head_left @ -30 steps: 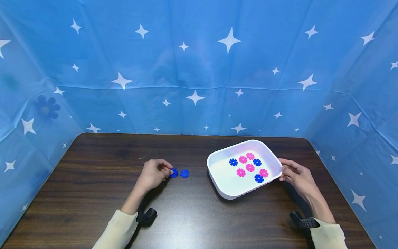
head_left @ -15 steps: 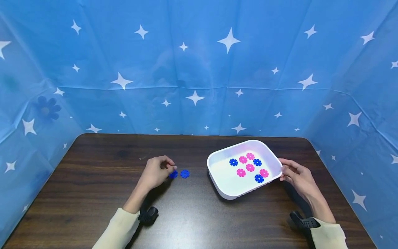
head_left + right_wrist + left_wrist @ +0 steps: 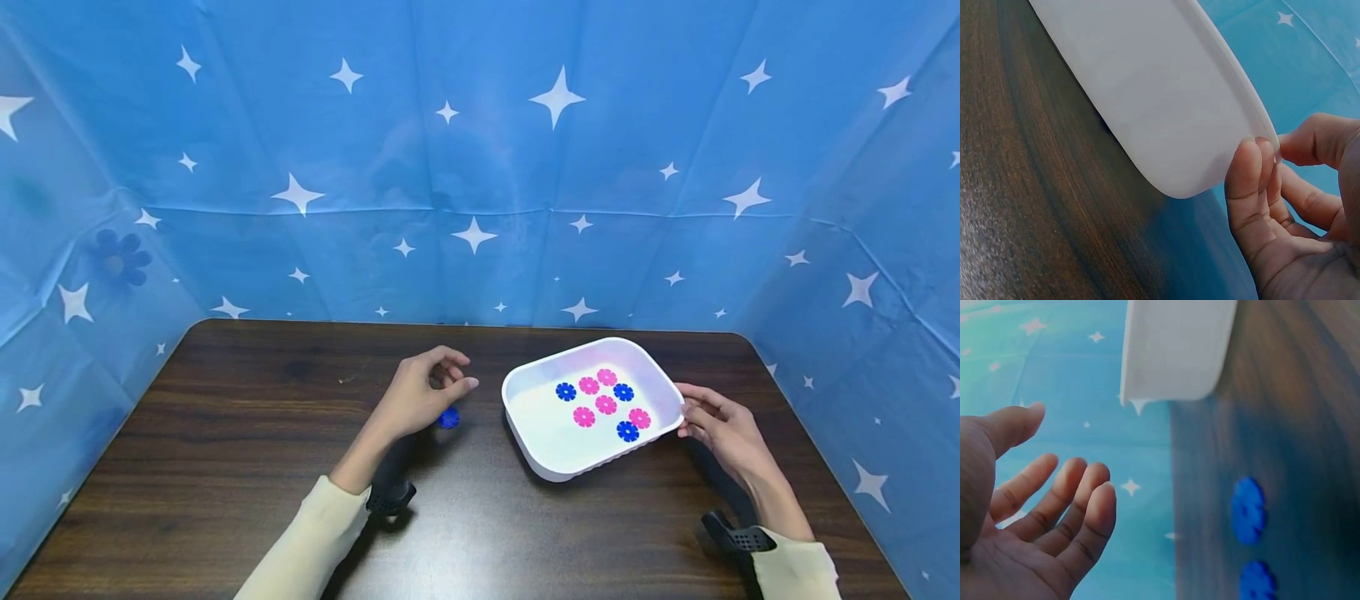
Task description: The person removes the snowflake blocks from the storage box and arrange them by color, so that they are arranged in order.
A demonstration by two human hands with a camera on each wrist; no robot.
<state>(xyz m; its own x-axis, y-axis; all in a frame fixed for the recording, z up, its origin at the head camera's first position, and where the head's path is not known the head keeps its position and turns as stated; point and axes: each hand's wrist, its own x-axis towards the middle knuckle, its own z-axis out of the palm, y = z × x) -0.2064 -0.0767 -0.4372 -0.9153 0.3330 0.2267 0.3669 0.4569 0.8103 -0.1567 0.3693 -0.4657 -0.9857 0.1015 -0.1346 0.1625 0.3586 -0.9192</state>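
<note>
My left hand (image 3: 416, 396) hovers above the table left of the white tray (image 3: 581, 469), with nothing between its loosely bent fingers (image 3: 1100, 512). Beneath it lie two blue flower-shaped discs; in the left wrist view one blue disc (image 3: 1249, 511) is whole and the other blue disc (image 3: 1257, 582) is cut off by the frame edge. Only one of them (image 3: 448, 417) shows in the head view, partly behind the hand. With thumb and fingers my right hand (image 3: 727, 437) pinches the tray's right-hand rim. Inside the tray lie several pink discs (image 3: 606, 404) and three blue discs (image 3: 627, 431).
A dark wood-grain table (image 3: 225, 467) carries everything. Blue cloth (image 3: 480, 150) with white stars stands behind it and along both sides. A black strap device sits on each wrist.
My left hand has risen off the blue discs and moved right and farther back, its thumb and fingers spreading apart. The right hand and the tray stay in place.
</note>
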